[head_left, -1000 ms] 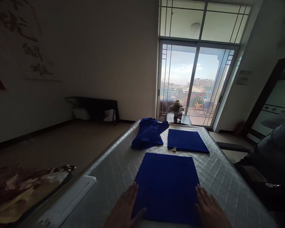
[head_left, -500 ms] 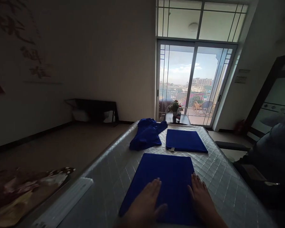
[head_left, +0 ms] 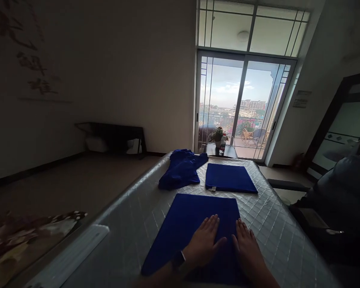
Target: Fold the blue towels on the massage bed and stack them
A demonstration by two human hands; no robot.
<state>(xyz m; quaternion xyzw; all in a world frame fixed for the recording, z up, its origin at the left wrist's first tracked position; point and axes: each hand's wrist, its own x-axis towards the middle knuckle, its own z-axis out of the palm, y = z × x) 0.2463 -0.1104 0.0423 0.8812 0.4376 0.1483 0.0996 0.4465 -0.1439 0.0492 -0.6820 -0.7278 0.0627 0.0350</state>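
Note:
A flat blue rectangle of fabric [head_left: 180, 232], perhaps a folded garment or cushion cover, lies on the silvery quilted mattress [head_left: 123, 224] in front of me. My left hand [head_left: 205, 242], with a dark watch on its wrist, rests palm down on its right half, fingers stretched out. Along the right edge of the fabric lies my right hand [head_left: 247, 244], also flat with fingers extended. Beyond them sits a second flat blue piece [head_left: 231, 178] with a small white tag at its near edge. To its left is a crumpled blue garment [head_left: 181, 170].
A long whitish strip [head_left: 75, 252] lies at the mattress's left side. Patterned cloth [head_left: 33, 240] is heaped at lower left. A dark chair [head_left: 333, 192] stands on the right. Past the far end are a small table [head_left: 213, 151] with a plant and bottle, and glass doors [head_left: 222, 96].
My left hand has slid right and forward across the blue fabric, closer to my right hand. My right hand stays at the right edge. The view has shifted slightly.

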